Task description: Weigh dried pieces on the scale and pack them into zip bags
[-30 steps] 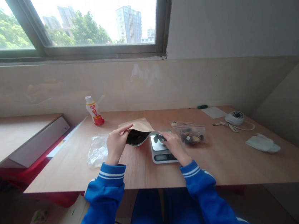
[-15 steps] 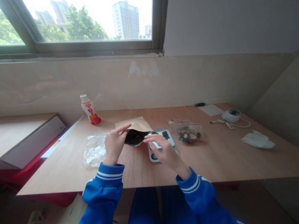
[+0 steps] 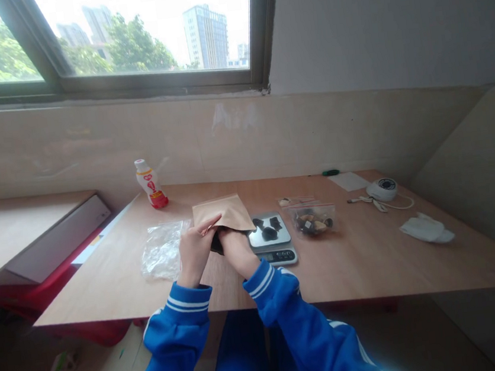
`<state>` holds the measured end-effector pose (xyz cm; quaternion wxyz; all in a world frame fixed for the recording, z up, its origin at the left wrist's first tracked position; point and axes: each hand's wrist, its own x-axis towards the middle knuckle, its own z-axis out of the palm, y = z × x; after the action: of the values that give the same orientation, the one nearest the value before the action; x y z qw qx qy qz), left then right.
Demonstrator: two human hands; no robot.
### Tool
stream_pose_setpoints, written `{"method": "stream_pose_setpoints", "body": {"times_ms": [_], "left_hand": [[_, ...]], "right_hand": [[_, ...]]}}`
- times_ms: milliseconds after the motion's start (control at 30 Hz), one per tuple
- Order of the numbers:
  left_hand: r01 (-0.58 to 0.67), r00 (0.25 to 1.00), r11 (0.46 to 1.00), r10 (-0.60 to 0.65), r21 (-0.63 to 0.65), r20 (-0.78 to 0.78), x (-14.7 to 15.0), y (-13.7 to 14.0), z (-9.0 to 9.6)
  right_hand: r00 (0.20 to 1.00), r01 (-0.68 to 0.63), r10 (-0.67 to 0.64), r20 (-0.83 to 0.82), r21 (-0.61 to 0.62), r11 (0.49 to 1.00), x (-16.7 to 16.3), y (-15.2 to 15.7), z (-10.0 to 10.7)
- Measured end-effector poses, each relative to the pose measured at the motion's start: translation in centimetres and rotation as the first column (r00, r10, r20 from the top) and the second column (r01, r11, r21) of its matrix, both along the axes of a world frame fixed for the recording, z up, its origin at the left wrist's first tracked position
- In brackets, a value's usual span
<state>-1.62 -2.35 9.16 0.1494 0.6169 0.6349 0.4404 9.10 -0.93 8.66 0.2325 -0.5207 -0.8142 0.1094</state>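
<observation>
A brown kraft paper bag (image 3: 224, 212) with a dark lining is tilted with its mouth toward me. My left hand (image 3: 195, 251) grips the bag by its left edge, thumb on top. Inside the bag's mouth is my right hand (image 3: 239, 252); its fingers are hidden there. Just right of the bag stands a small digital kitchen scale (image 3: 271, 239), with several dark pieces (image 3: 269, 233) lying on its metal plate. What the pieces are, I cannot make out.
A crumpled clear plastic bag (image 3: 163, 251) lies left of my hands, with a drink bottle (image 3: 151, 184) behind it. To the right are a zip bag of mixed pieces (image 3: 312, 221), a white camera (image 3: 382, 190) with a cable, a white cloth (image 3: 426, 229) and a sheet of paper (image 3: 349, 181).
My right hand has moved left from over the scale and gone into the bag's mouth. The scale and the dark pieces on it now show. My left hand still holds the bag.
</observation>
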Motion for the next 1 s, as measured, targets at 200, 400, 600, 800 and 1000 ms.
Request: {"method": "stream_pose_setpoints", "body": {"times_ms": [200, 400, 600, 800, 1000], "left_hand": [[0.012, 1.0, 1.0, -0.013, -0.009, -0.022, 0.0, -0.2, -0.1], [0.019, 1.0, 0.999, -0.018, -0.028, 0.008, -0.3, -0.3, -0.1], [-0.014, 1.0, 1.0, 0.014, -0.021, -0.004, -0.4, -0.1, 0.1], [0.005, 1.0, 1.0, -0.005, -0.019, 0.027, -0.6, -0.2, 0.0], [0.013, 1.0, 1.0, -0.013, -0.011, 0.02, -0.3, 0.0, -0.4]], "right_hand": [[0.991, 0.131, -0.131, 0.008, -0.006, 0.991, 0.9, -3.6, 0.3], [0.857, 0.008, -0.011, -0.516, -0.008, 1.0, 5.8, -9.3, 3.2], [0.817, 0.169, -0.186, -0.545, -0.082, 0.982, 10.8, -7.5, 1.2], [0.946, 0.201, -0.17, -0.275, 0.086, 0.976, 10.3, -3.9, -2.9], [0.929, 0.071, -0.069, -0.364, -0.008, 0.997, 10.6, -9.7, -3.0]]}}
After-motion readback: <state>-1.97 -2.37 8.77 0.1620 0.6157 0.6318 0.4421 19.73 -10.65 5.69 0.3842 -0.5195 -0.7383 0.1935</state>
